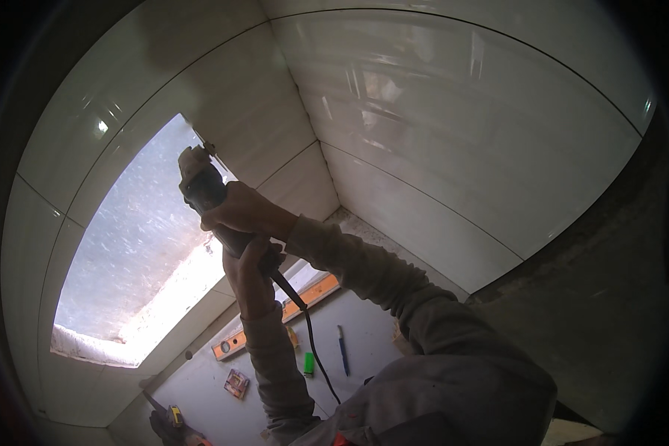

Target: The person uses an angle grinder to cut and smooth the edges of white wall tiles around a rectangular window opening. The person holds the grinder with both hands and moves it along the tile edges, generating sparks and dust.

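I hold an angle grinder (203, 186) with both hands, up at the right side of a bright window opening (137, 230) in a tiled wall. My right hand (245, 210) is closed around the front of its dark body. Lower down, my left hand (250, 271) grips the rear part. The grinder's head and guard point up, with the thin disc at the tile edge of the opening; whether the disc touches the tile I cannot tell. A black cord (310, 342) hangs from the grinder's rear end. Pale specks streak across the opening.
Below lies a light surface with an orange spirit level (312, 292), a blue pen-like tool (343, 349), a green object (308, 363) and a small pack (236, 383). A yellow-and-black tool (175, 416) sits at lower left. Glossy tiled walls (424, 134) meet in a corner at right.
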`<state>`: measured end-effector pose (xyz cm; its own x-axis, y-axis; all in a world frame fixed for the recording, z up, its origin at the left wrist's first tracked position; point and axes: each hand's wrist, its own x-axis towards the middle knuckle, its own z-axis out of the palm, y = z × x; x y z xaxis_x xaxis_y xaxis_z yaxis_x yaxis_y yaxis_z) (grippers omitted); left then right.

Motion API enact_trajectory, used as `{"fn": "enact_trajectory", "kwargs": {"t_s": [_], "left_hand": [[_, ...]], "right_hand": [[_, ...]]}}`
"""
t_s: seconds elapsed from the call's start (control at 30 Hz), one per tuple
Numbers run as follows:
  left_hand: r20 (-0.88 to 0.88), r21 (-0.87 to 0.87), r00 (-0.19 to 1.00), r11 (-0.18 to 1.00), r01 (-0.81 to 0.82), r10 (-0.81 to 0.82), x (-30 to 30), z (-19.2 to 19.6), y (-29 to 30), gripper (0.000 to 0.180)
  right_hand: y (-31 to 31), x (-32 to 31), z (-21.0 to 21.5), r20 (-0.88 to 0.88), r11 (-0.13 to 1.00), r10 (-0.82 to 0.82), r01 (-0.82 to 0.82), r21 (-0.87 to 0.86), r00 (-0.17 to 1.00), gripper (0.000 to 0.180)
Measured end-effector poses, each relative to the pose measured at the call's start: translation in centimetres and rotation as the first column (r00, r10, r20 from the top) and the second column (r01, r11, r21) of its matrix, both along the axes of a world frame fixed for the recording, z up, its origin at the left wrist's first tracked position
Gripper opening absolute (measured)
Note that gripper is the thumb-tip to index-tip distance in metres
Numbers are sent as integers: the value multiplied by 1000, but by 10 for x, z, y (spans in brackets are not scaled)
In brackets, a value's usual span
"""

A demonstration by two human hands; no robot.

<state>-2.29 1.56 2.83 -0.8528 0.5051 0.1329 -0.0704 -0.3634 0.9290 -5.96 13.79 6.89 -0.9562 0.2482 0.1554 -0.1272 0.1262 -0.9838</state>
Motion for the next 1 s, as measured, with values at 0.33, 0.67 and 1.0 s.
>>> {"fn": "enact_trajectory", "kwargs": {"t_s": [0.33, 0.67, 1.0], "left_hand": [[-17, 5, 1000, 1000, 16, -16, -6, 1, 0, 34], [18, 5, 1000, 1000, 13, -13, -3, -3, -7, 38], [7, -43, 1000, 999, -19, 19, 6, 4, -6, 38]], "right_hand": [[1, -6, 1, -21, 1000, -11, 11, -9, 1000, 42], [-9, -1, 1, 35, 999, -18, 16, 38, 999, 41], [-7, 9, 6, -10, 997, 33, -34, -75, 999, 48]]}}
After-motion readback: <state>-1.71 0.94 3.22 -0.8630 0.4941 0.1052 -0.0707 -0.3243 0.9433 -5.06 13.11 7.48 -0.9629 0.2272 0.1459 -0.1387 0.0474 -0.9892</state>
